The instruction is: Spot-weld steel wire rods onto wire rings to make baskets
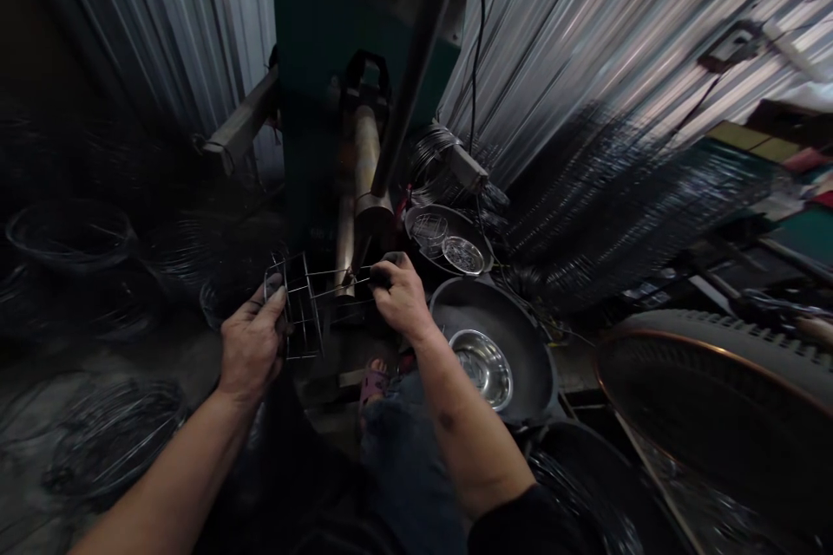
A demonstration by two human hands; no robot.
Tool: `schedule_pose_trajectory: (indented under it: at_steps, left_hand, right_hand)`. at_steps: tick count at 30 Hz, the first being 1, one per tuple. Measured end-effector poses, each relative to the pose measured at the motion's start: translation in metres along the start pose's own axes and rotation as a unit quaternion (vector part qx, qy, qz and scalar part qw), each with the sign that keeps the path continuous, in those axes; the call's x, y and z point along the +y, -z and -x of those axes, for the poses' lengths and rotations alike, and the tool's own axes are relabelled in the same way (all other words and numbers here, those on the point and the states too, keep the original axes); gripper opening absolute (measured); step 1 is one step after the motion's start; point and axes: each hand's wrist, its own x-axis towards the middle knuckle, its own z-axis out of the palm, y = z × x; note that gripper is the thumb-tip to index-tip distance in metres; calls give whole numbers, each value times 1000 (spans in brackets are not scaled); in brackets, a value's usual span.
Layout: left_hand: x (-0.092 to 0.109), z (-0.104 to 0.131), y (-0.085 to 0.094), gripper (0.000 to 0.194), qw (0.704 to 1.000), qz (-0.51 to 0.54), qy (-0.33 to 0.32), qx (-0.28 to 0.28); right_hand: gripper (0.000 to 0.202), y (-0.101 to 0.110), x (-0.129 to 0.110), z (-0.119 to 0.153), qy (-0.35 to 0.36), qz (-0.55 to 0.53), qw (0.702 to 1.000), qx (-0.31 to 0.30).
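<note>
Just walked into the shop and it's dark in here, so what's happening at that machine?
A person holds a small wire basket frame with both hands: the left hand grips its left side, the right hand pinches its right end. The frame sits up against the copper arms of a green machine. To the right, a shiny steel bowl lies in a dark pan, with stacks of wire pieces behind.

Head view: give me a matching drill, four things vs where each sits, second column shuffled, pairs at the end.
Things:
1. wire basket frame
2. steel bowl
3. green machine
4. small round tray of metal bits

Places:
A. upright behind the frame
B. inside the dark pan right of the right hand
C. in the upper pan, beside the coiled wire
D. between the left hand and right hand, gripped by both

Pairs: 1-D, 2-B, 3-A, 4-C
</note>
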Motion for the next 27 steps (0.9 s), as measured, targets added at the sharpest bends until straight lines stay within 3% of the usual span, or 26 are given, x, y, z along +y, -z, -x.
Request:
schedule_pose_trajectory:
  at_steps: [9, 12, 18, 21, 24, 27]
  left_hand:
    - [-1, -17, -2, 52, 1000, -3, -8, 13]
    - [1, -14, -3, 48, 1000, 2, -4, 2]
    - [10, -5, -5, 47, 995, -95, -3, 9]
    - [10, -5, -2, 48, 998, -68, -1, 2]
    - [7, 1, 13, 46, 999, -35, 25, -18]
    - [0, 14, 36, 35, 994, -73, 73, -30]
  right_hand:
    - [22, -6, 3, -14, 9, 8, 1000, -6]
    - [23, -7, 3, -14, 8, 8, 1000, -2]
    - [23, -14, 6, -13, 1, -1, 1000, 10]
    - [24, -9, 4, -12, -8, 16, 1000, -4]
    - [25, 1, -5, 6, -13, 23, 1000, -6]
    - [30, 4, -20, 55, -28, -16, 996, 82]
